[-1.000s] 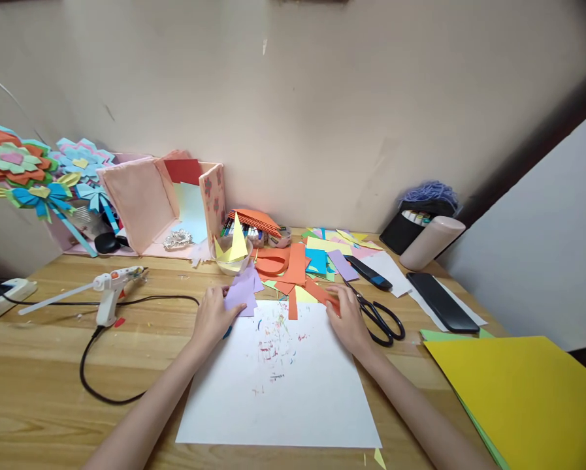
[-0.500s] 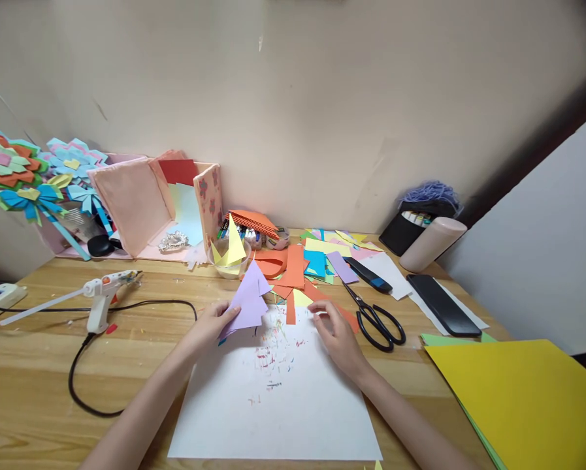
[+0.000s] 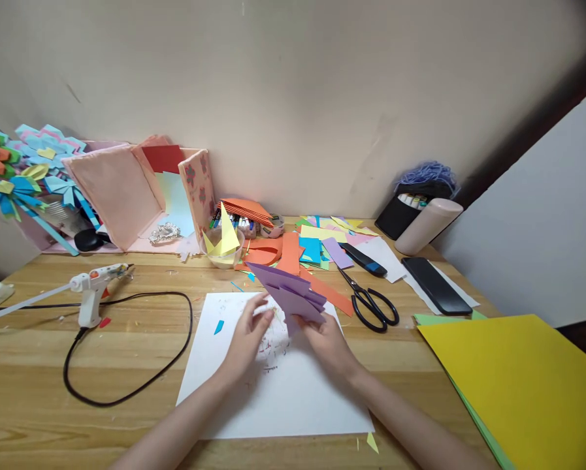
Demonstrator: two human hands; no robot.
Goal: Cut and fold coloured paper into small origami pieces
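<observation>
Several purple paper pieces [image 3: 289, 294] are held fanned out above a white sheet [image 3: 273, 385] on the wooden table. My right hand [image 3: 328, 341] grips their near edge from below, fingers closed on them. Just left of the purple pieces, my left hand [image 3: 247, 337] has its fingers partly spread, fingertips close to the paper's edge. Small coloured marks and scraps dot the white sheet, and a blue scrap [image 3: 218, 326] lies on its left part.
Black scissors [image 3: 370, 303] lie right of the hands, a pile of coloured paper scraps [image 3: 317, 251] behind. A glue gun [image 3: 89, 292] with a looping black cord [image 3: 126, 385] is left. Yellow sheets [image 3: 522, 385], a dark phone [image 3: 434, 284], a pen holder [image 3: 405, 212] and paper flowers [image 3: 18, 176] ring the table.
The purple paper pieces went from my left hand at the white sheet's far left corner to my right hand over its middle. Both hands moved closer together.
</observation>
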